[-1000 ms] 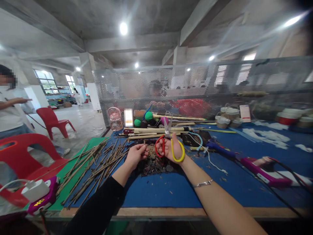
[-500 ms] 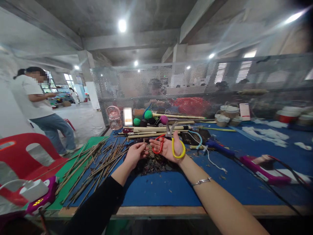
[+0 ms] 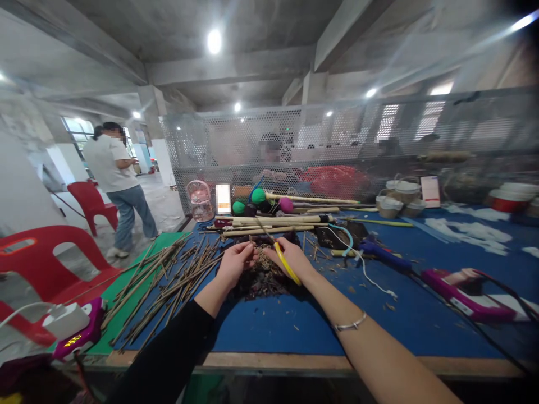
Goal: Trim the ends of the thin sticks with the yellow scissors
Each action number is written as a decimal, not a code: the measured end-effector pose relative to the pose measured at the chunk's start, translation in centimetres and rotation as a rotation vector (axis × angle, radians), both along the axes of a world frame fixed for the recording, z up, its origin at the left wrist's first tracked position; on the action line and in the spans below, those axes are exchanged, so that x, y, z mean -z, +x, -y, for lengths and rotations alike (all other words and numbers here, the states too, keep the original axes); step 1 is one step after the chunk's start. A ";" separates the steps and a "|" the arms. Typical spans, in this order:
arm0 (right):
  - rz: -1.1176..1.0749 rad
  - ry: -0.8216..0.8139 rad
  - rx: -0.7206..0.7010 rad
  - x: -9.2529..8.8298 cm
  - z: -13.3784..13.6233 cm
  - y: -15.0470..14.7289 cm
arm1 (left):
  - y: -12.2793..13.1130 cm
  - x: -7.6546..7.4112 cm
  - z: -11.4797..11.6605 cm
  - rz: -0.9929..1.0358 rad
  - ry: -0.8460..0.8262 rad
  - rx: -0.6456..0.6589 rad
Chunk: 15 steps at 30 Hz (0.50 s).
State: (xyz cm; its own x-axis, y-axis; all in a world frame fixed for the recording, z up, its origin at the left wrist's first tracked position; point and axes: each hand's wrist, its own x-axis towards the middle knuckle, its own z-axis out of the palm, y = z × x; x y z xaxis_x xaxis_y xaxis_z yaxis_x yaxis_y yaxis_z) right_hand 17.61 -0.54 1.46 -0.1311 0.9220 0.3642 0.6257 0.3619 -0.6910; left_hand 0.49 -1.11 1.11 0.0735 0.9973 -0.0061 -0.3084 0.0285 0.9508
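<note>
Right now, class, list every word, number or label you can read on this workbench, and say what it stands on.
None reads clearly.
Purple device: lit yellow digits, too small.
White card by the mesh: red print, blurred.
White panel beside the pink jar: blurred out.
Scissors in the right hand: no visible marking.

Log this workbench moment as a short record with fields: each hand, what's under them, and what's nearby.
Left hand: fingers curled over the pile; what it pinches is unclear
Right hand: gripping yellow-handled scissors
Under hands: dark scrap pile on blue table cover
Left of hands: loose sticks
Right: purple tool with cable
Background: person standing by a red chair
</note>
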 end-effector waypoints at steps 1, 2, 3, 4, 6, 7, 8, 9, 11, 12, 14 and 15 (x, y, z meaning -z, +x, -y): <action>0.082 -0.025 0.011 0.1 0.1 -0.1 | 0.0 0.0 0.0 0.010 0.011 0.011; 0.144 -0.052 0.009 0.2 0.2 -0.2 | 0.0 0.1 -0.1 0.018 0.018 0.018; 0.188 -0.074 -0.002 0.3 0.3 -0.3 | 0.1 0.1 -0.1 0.025 0.022 0.025; 0.214 -0.086 -0.014 0.4 0.3 -0.5 | 0.1 0.2 -0.1 0.031 0.023 0.032; 0.219 -0.086 -0.032 0.5 0.4 -0.8 | 0.1 0.3 -0.1 0.036 0.026 0.047; 0.212 -0.078 -0.041 0.6 0.5 -0.9 | 0.2 0.3 -0.1 0.035 0.028 0.054; 0.208 -0.067 -0.049 0.6 0.5 -1.0 | 0.2 0.4 -0.1 0.031 0.030 0.058; 0.209 -0.053 -0.056 0.7 0.5 -1.0 | 0.3 0.3 0.0 0.023 0.029 0.058; 0.222 -0.023 -0.061 0.7 0.5 -1.0 | 0.4 0.3 0.1 -0.003 0.017 0.052; 0.232 -0.016 -0.059 0.7 0.5 -1.0 | 0.5 0.3 0.2 -0.014 0.013 0.049; 0.267 -0.026 -0.040 0.8 0.5 -0.9 | 0.6 0.2 0.3 -0.021 0.012 0.051; 0.295 -0.039 -0.022 0.8 0.5 -0.8 | 0.6 0.2 0.3 -0.017 0.011 0.054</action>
